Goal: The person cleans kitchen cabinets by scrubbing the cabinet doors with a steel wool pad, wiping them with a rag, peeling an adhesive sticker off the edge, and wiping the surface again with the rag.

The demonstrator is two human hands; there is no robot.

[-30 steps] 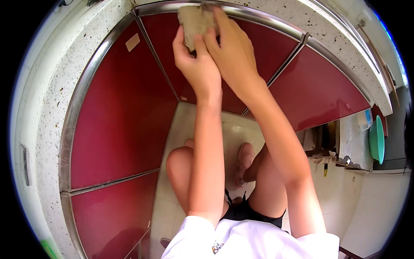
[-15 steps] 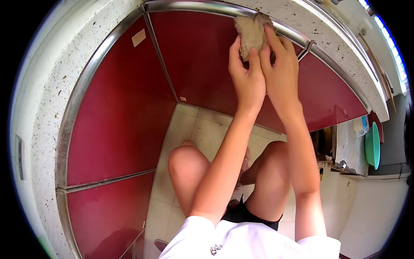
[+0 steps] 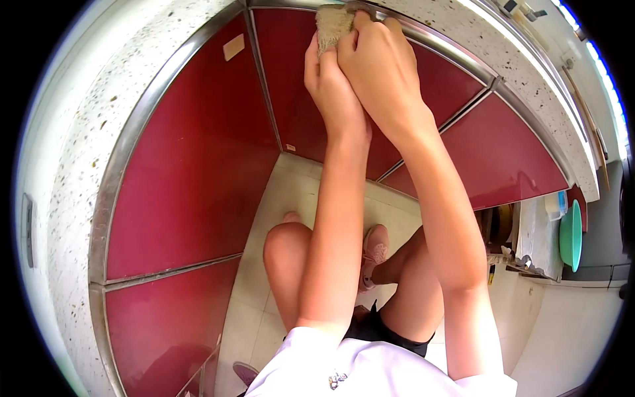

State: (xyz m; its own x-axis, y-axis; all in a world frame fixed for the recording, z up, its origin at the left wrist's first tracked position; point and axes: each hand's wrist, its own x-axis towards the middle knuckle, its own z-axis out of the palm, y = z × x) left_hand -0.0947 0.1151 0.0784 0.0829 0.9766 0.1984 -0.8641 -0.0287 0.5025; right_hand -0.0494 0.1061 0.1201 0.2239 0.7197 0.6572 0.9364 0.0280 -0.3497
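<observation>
A beige, loosely woven mesh scrubbing cloth [image 3: 333, 28] is pressed up at the metal trim [image 3: 456, 53] along the top of the red cabinet doors. My left hand [image 3: 333, 96] is closed on its lower end, thumb in front and fingers behind. Close against it on the right, my right hand [image 3: 383, 66] is bent over with curled fingers at the cloth's right side and the trim. A darker, greyish-brown bit shows beside the right fingertips; most of what lies under that hand is hidden.
A speckled white countertop [image 3: 79, 132] curves above the red cabinet doors [image 3: 185, 159]. My bent knees and pink shoe [image 3: 375, 245] are over the pale tiled floor [image 3: 294, 188]. A green basin [image 3: 570, 235] stands at the right beside a shelf.
Both hands and the scrubbing cloth have moved left and slightly up along the trim. My right hand has turned more over the top, its fingers now curled and less visible.
</observation>
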